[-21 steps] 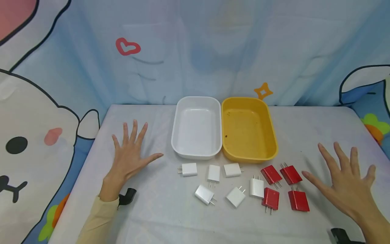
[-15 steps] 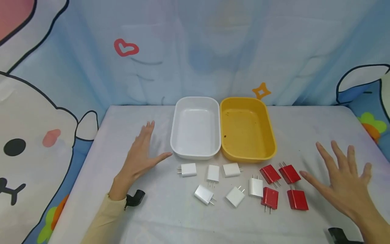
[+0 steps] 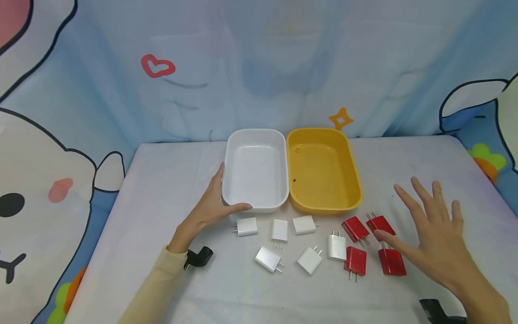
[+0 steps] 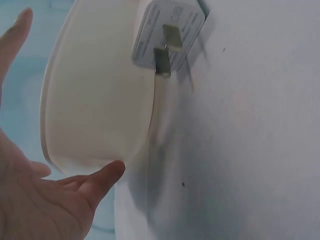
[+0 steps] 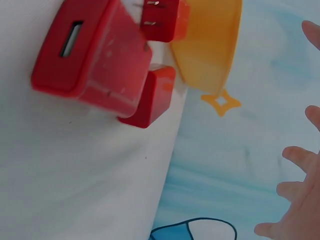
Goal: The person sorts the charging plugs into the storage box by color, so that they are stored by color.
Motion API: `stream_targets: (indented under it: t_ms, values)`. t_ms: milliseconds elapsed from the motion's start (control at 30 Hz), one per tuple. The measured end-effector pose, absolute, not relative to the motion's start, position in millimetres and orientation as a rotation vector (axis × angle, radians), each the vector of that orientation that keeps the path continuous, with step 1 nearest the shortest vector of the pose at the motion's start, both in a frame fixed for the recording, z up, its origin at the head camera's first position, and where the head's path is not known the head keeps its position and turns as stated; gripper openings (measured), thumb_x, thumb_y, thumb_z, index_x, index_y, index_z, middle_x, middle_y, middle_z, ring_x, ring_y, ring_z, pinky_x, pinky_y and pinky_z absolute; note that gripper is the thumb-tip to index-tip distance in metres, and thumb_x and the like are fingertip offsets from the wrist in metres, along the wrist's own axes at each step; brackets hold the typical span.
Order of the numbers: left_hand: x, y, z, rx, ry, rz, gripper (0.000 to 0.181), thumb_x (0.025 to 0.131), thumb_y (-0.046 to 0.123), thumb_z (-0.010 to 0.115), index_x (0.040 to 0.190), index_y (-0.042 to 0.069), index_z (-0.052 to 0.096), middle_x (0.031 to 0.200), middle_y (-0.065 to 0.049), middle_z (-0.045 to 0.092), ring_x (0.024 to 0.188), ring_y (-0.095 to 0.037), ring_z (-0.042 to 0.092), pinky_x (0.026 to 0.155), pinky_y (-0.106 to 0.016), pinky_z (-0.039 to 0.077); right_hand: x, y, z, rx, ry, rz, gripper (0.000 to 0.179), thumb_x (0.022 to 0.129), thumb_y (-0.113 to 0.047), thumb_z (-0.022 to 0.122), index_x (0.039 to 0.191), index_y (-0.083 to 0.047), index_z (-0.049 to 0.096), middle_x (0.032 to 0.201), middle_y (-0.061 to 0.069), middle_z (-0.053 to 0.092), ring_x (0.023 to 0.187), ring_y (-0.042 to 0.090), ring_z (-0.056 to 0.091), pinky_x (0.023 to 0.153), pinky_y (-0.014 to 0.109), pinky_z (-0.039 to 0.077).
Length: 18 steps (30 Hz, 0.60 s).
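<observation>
Pale blue cloth [image 3: 259, 67] hangs behind the table, printed with a red heart outline [image 3: 169, 67], an orange four-pointed star [image 3: 346, 120] and, at the left, a big white cartoon animal [image 3: 28, 157]. White tablecloth [image 3: 226, 292] covers the tabletop, and near its far edge two rectangular plastic trays sit side by side: a white tray [image 3: 256, 173] on the left and a yellow tray [image 3: 325, 173], with a few dark specks inside, on the right. The person's left hand [image 3: 208, 204] is at the white tray's near left corner, fingers straight along the left side and thumb stretched across the near side — spread around the corner rather than curled. Nearer the person lie ten loose plug chargers: six white chargers [image 3: 279, 230] pointing various ways, and, to their right, four red chargers [image 3: 356, 260] grouped in front of the yellow tray and toward its right. The right hand [image 3: 441, 245] hovers beside the red ones with its fingers spread and holding nothing; its thumb overlaps them in the head view. Up close, the left wrist view catches printed text and two flat prongs on a white charger, while the right wrist view shows a USB slot on a red one. Each wrist wears a black mount [image 3: 199, 257], and a beige sleeve [image 3: 155, 285] covers the left forearm.
</observation>
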<state>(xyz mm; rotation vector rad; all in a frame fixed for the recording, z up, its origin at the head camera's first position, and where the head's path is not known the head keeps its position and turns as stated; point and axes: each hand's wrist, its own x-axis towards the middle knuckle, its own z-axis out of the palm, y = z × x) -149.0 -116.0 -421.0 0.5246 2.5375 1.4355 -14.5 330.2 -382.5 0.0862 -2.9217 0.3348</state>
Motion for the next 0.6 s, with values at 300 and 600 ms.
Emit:
stream_targets:
  t_ms: [300, 600]
  values:
    - [-161, -121, -424, 0.546, 2.460, 1.420, 0.140, 0.077, 0.048, 0.092, 0.168, 0.012, -0.007, 0.175, -0.007, 0.001, 0.160, -0.027, 0.010, 0.126, -0.055, 0.017, -14, 316, -373, 0.243, -2.868, 0.385, 0.125, 0.062, -0.033, 0.094, 0.167, -0.021, 0.026, 0.173, 0.020, 0.012, 0.158, 0.048, -0.001, 0.116, 0.075, -0.006]
    - [-170, -118, -428, 0.534, 2.432, 1.406, 0.147, 0.073, 0.054, 0.093, 0.167, 0.015, -0.013, 0.175, -0.008, 0.000, 0.158, -0.027, 0.016, 0.125, -0.054, 0.021, -12, 305, -367, 0.384, -2.852, 0.677, 0.124, 0.061, -0.026, 0.102, 0.164, -0.020, 0.034, 0.172, 0.014, 0.022, 0.159, 0.039, 0.009, 0.109, 0.082, 0.017]
